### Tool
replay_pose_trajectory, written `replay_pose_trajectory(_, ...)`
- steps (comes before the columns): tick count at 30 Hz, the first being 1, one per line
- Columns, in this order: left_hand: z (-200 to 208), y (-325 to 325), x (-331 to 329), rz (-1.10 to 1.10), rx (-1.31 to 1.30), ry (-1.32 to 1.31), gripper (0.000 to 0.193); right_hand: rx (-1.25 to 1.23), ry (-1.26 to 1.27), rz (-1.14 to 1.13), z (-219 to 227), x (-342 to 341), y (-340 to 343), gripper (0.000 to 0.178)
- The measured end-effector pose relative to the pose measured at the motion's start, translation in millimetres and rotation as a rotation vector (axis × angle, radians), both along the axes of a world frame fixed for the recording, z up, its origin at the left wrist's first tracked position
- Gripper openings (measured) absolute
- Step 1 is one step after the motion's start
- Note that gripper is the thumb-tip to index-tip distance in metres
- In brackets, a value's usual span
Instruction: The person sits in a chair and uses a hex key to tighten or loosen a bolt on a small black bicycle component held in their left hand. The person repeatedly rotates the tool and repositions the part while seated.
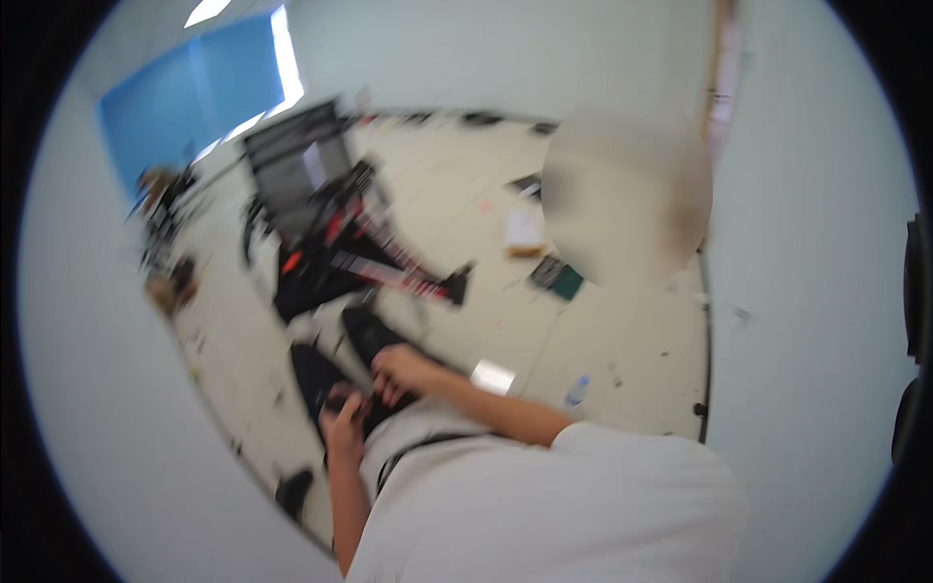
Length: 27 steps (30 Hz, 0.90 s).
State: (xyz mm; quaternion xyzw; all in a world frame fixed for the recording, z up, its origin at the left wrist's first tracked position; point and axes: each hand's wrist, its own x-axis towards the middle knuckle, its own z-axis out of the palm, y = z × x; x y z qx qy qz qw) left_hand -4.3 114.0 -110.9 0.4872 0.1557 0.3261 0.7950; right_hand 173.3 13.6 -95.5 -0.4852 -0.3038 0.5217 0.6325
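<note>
The floor (622,330) is pale and tiled, running from the middle of the frame up to a light wall (505,58) at the top, with a second wall (807,291) filling the right side. A blue panel (199,92) hangs at upper left. Below it, left of centre, stands a blurred grey chair (296,160) with black and red gear (355,238) in front of it. Right of centre lie a white box (523,229) and a dark green item (561,282); lower down are a bright white patch (494,377) and a bottle (578,391).

The left forearm rises from the lower edge, and the left hand (344,420) is partly curled, left of the frame's centre. A small dark item (335,402) seems to be at its fingers, too blurred to tell if gripped. The right forearm slants up and leftward from the white shirt (554,505); the right hand (402,374) is just above and right of the left one, fingers bent down, and whether it has hold of anything I cannot tell
</note>
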Motion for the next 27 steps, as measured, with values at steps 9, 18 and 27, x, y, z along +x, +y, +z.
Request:
replay_pose_trajectory(9,62,-71,-1,0.008,0.08,-0.044,0.015,0.198,0.128,0.163,65,-21,-55,0.028)
replay_pose_trajectory(18,93,-80,-27,-0.07,-0.12,-0.157,0.027,0.143,0.033,0.029,107,-62,-91,0.03)
replay_pose_trajectory(27,112,-89,-41,0.058,0.05,-0.139,0.012,0.09,0.256,0.482,109,-76,-93,0.037)
